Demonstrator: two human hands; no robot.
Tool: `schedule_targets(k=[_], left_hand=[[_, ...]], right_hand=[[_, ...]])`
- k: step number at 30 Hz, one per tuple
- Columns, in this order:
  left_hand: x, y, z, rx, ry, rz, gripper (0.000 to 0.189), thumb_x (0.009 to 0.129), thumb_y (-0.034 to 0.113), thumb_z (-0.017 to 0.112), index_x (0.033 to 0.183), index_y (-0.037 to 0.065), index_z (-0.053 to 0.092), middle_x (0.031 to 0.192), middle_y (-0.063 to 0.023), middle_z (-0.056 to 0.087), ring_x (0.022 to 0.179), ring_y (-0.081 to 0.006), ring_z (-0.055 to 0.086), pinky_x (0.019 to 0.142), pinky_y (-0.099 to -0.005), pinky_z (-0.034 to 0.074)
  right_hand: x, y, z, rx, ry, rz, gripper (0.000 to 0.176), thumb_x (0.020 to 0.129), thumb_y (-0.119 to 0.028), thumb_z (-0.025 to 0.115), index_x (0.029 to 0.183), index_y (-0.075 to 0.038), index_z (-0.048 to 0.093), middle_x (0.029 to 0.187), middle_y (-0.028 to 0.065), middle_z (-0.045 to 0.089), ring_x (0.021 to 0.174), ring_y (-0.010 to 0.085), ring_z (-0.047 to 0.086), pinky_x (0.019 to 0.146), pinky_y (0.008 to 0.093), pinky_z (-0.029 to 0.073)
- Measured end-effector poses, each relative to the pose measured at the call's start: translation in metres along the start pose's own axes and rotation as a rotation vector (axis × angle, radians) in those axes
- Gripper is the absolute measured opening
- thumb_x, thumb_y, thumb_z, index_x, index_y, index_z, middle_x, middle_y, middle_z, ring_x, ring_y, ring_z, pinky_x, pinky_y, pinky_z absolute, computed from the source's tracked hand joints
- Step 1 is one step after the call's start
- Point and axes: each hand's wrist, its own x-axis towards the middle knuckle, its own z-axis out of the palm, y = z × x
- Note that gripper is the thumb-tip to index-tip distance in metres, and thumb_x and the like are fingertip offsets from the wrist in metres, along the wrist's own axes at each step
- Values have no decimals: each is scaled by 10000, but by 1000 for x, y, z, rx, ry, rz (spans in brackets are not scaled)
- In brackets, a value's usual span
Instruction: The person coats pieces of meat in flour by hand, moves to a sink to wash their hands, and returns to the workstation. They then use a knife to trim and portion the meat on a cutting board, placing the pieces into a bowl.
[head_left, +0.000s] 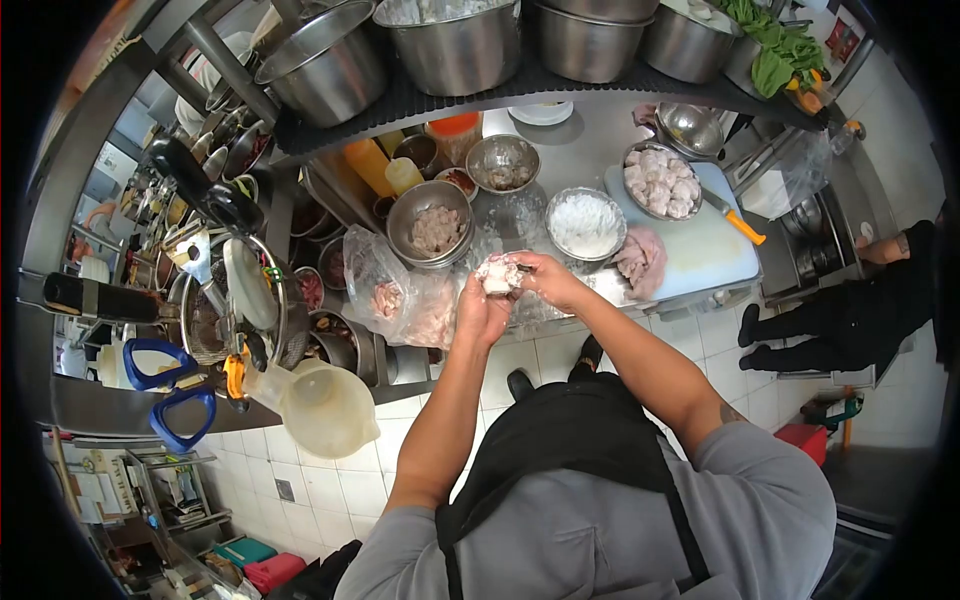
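Both my hands meet at the front edge of the steel counter around a pale, flour-dusted lump [500, 274]. My left hand [484, 310] cups it from the left and below, and my right hand [550, 281] pinches it from the right. Beyond my right hand stands a metal bowl of white flour [586, 223]. A metal bowl of minced meat [437, 229] is behind my left hand, with a plastic bag of pale meat [388, 299] beside it. A smaller metal bowl [503, 164] with some residue sits farther back. The right side holds a bowl of pale round lumps [661, 181].
An orange-handled knife [735, 216] and a crumpled cloth [641, 262] lie on the white cutting board [735, 260]. Large metal pots [450, 48] line the shelf above. Hanging utensils and blue-handled scissors [160, 364] are at left. Another person in black [850, 305] stands at right.
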Motion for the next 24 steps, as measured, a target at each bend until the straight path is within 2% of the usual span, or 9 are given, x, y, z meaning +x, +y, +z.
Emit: schedule_targets(k=[7,10,11,13,16,19,22,23,24], left_hand=[[-13,13,25,-49,-92,-81,340,1034,362,366,1224,159,563,1163,-21,636,1044,-183,611,848,-403,502],[-11,20,23,396,54,-110,385,1043,404,358,1264,156,551,1166,-17,626,1042,-176,604,864,-416,493],[-6,15,19,523,210,9,433,1052,426,359,1288,103,524,1171,-31,631,1032,-193,622,871,-416,518],[-7,21,12,466,71,56,390,1045,380,412,1280,90,527,1179,-41,631,1025,-186,625,850,-385,528],[-10,20,8,433,14,67,328,1022,274,491,1274,68,536,1194,-64,633,1023,-181,634,821,-338,542],[-6,20,-4,272,-37,42,329,1009,273,506,1269,74,544,1200,-69,637,1042,-190,635,847,-355,545],[-5,23,-8,74,-127,-4,318,1003,264,507,1255,76,557,1184,-68,645,1046,-198,638,862,-376,546],[-6,22,-5,19,-120,-17,308,1001,248,506,1250,76,563,1172,-67,650,1037,-200,642,862,-381,544],[-8,22,-1,-37,-114,-30,298,1000,232,505,1246,76,569,1161,-66,655,1028,-202,646,862,-386,542]], right_hand=[[-8,-39,12,51,-111,19,423,906,10,566,1326,-30,534,1192,46,634,1067,136,596,918,288,480],[-2,-40,5,-96,-26,6,385,885,27,567,1268,-12,553,1129,48,655,996,133,614,857,273,484],[0,-39,3,-118,17,2,379,878,29,566,1254,-16,567,1087,47,665,950,119,615,795,266,488],[2,-40,0,-163,106,-7,368,865,33,562,1228,-23,595,1002,44,685,858,91,618,673,252,497],[3,-49,-3,-407,67,64,441,851,45,557,1287,-28,559,1015,48,672,856,85,607,708,254,491],[4,-48,-3,-313,-24,-105,506,822,-11,622,1320,-40,541,1117,100,663,955,168,637,820,310,505],[-17,-65,14,-847,73,-511,584,771,-92,695,1333,-51,540,1245,148,621,1119,279,605,944,384,482],[-19,-68,17,-766,28,-455,620,707,-153,750,1292,-51,573,1284,180,591,1235,355,522,1046,433,418],[-18,-67,17,-810,33,-452,621,700,-152,752,1285,-49,573,1269,180,596,1223,355,525,1038,433,422]])
